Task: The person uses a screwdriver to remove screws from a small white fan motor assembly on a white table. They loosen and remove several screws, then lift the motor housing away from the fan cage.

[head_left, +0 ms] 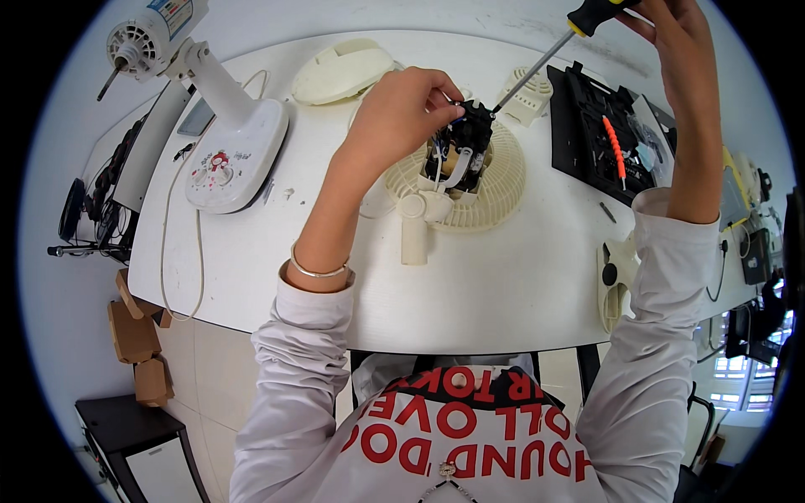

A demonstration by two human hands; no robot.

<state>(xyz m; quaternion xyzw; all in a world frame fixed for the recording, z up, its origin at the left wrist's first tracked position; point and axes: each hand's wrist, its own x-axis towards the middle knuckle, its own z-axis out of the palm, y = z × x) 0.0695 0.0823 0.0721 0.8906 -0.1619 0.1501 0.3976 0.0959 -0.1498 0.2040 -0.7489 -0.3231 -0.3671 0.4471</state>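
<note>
Screwdriver (534,71) tip at motor unit (476,130), far half of table

White table (470,293), curved far edge, pale wall (495,17) behind; cardboard boxes (134,331) on floor, left. Motor unit sits over cream fan grille (505,184). Left hand (407,105) pinches its far left corner; right hand (675,29) grips the screwdriver handle, raised. Tabletop runs from grille to near edge. White fan stand (239,172) bounds left, black tool case (563,126) right; cream part (616,285) near right edge.
</note>
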